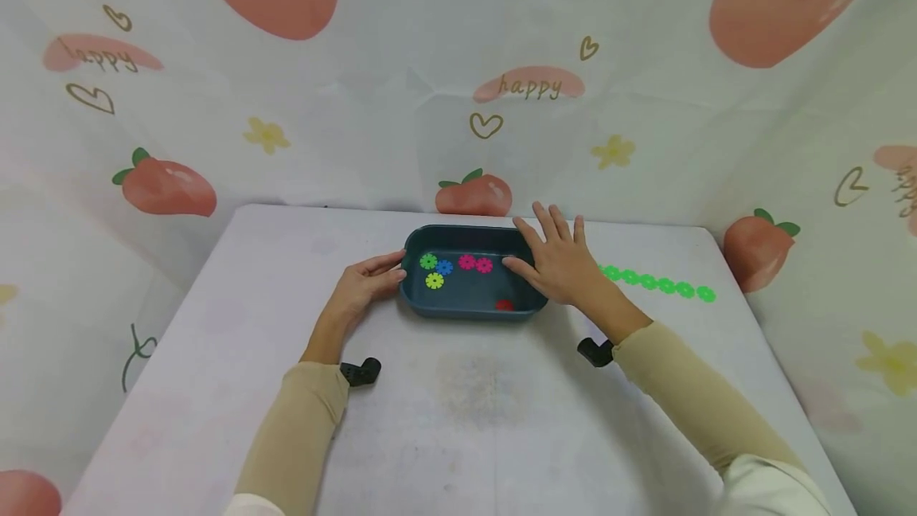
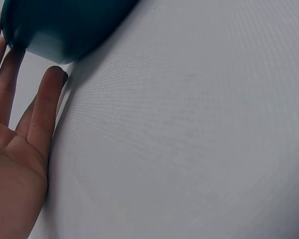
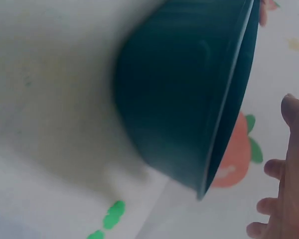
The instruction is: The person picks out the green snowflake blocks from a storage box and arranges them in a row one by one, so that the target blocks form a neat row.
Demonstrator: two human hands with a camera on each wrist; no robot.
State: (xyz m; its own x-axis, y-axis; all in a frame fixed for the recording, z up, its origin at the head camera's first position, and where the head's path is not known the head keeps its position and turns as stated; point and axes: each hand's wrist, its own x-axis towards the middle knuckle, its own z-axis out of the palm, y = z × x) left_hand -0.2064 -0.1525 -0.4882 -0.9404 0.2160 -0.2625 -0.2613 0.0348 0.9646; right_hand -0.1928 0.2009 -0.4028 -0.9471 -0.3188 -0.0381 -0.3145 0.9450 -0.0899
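A dark teal tray (image 1: pixel 458 314) with a raised rim stands mid-table. Inside it lie small notched disc pieces: a green one (image 1: pixel 428 261), a blue one (image 1: pixel 444 267), a yellow one (image 1: pixel 435 281), two pink ones (image 1: pixel 467 262) and a red one (image 1: pixel 505 305) at the front wall. My left hand (image 1: pixel 361 287) touches the tray's left end from outside, its fingers fairly straight in the left wrist view. Over the tray's right end my right hand (image 1: pixel 562 265) is spread and holds nothing; the right wrist view shows it apart from the rim.
A row of linked green discs (image 1: pixel 648 282) lies on the white table (image 1: pixel 458 436), right of the tray and partly behind my right hand. A printed cloth (image 1: pixel 401 102) hangs behind the table's back edge.
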